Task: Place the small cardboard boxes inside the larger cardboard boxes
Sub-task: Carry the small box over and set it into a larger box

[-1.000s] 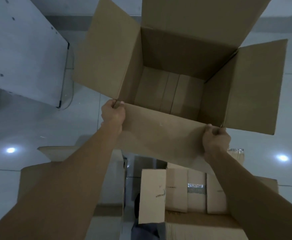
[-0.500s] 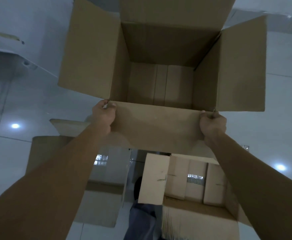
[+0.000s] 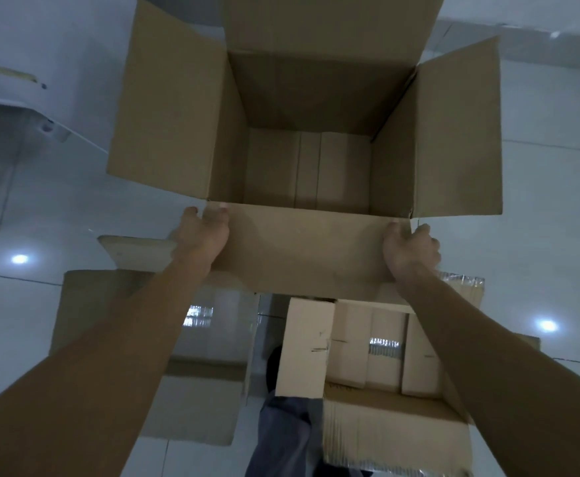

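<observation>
A large empty cardboard box [image 3: 316,98] stands open ahead of me, all flaps spread. My left hand [image 3: 206,235] grips the left corner of its near flap [image 3: 302,249]. My right hand [image 3: 411,249] grips that flap's right corner. Below my arms, a second open box [image 3: 395,428] holds several small cardboard boxes [image 3: 350,346] standing side by side, one with silvery tape on it. Whether the large box rests on the floor is hidden.
A third open cardboard box [image 3: 102,304] sits at the lower left, partly under my left arm. White furniture [image 3: 6,91] stands at the upper left on the pale tiled floor [image 3: 557,201]. My leg in dark trousers [image 3: 281,435] shows between the two near boxes.
The large box has swung round from a slanted position to face me squarely and has come lower and nearer. Both hands have kept hold of the near flap's corners.
</observation>
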